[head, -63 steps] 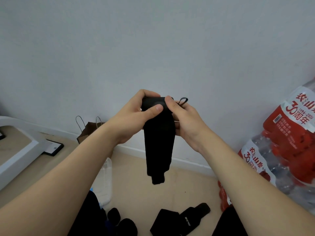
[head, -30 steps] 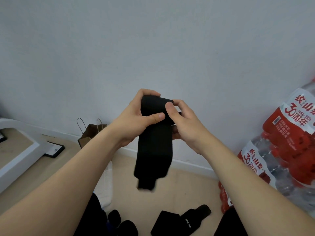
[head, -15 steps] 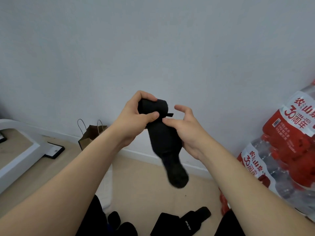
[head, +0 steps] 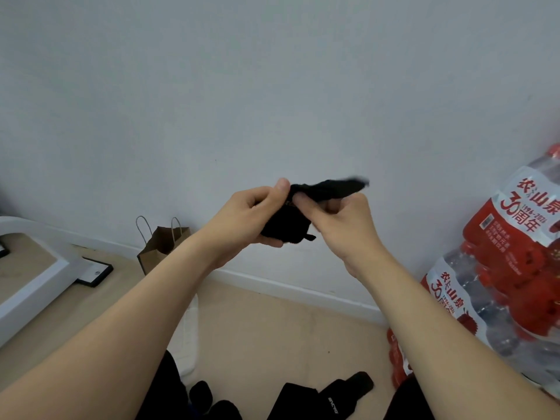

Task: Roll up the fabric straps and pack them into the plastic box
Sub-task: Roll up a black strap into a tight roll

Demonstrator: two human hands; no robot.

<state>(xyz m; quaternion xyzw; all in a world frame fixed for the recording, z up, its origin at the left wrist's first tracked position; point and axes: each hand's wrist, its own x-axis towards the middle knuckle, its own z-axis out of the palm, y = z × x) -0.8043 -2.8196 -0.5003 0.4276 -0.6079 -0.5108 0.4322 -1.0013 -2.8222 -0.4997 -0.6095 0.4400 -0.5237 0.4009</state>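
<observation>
Black fabric strap mostly rolled, held up before the white wall, left hand in a closed grip around the roll, right hand pinching its loose blurred tail, more black straps on the near floor, clear plastic box partly hidden behind the left forearm.

The loose end of the black fabric strap is smeared by motion blur, so its tip cannot be made out. Part of its rolled body is covered by the left hand and right hand. The clear plastic box is largely hidden behind the left forearm. The flat black strap with small white lettering is cut by the lower edge — the lettering is too small to read. The red-labelled packs of water bottles are cropped at the right edge.
</observation>
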